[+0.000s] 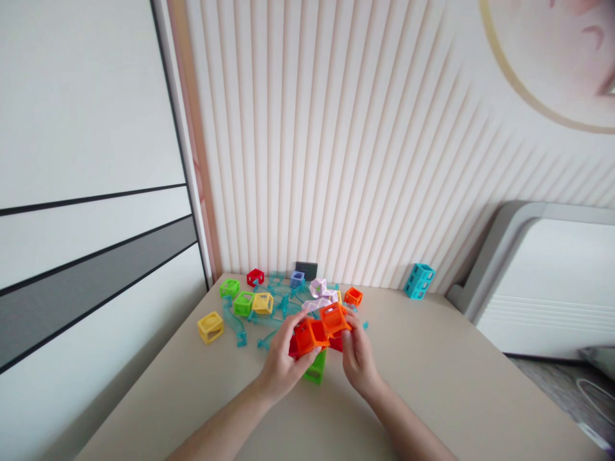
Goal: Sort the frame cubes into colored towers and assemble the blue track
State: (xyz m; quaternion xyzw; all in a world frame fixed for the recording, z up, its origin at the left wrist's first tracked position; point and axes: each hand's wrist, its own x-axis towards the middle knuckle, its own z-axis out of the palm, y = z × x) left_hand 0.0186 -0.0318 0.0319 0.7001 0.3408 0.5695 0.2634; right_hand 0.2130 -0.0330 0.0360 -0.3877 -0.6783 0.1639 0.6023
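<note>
My left hand (283,358) is closed round an orange hollow cube block (307,337), its thumb along the near side. Up and to the right, my right hand (359,355) pinches a second orange cube block (332,318) by its right side. The two orange cubes meet near their corners; whether they are joined I cannot tell. Red pieces (336,342) show partly behind them. Below the orange cubes a green block (315,368) is partly covered by my left hand and the cubes.
Around the hands on the table (432,384) lie yellow blocks (210,327), green blocks (244,303), a red block (255,277), pale purple pieces (318,288) and translucent blue track pieces (234,322). A blue block stack (419,281) stands by the ribbed wall, near a dark rectangular object (307,270).
</note>
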